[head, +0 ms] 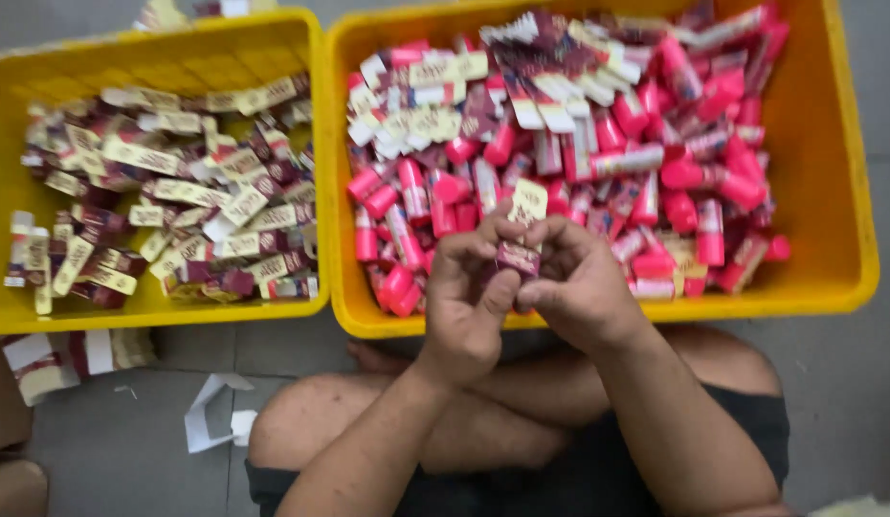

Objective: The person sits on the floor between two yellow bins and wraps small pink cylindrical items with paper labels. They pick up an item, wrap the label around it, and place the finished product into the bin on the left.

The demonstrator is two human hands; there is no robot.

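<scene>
Carton (pixel 518 257) sits btwn both hands over near rim of right bin (pixel 847 191), long axis approx vertical, flap up. Left hand (pixel 467 297) & right hand (pixel 581 287) both pinching it, equally near. Pink tubes (pixel 675 172) lie just beyond.

1. Two crates, the left crate (pixel 158 43) and the right crate (pixel 847 172), are bright yellow.
2. Tubes (pixel 694 177) in the right crate are hot pink.
3. Small cartons (pixel 177 191) are maroon with cream flaps.
4. The held carton (pixel 518 257) is maroon, its flap cream.
5. The floor (pixel 837 383) is grey.
</scene>
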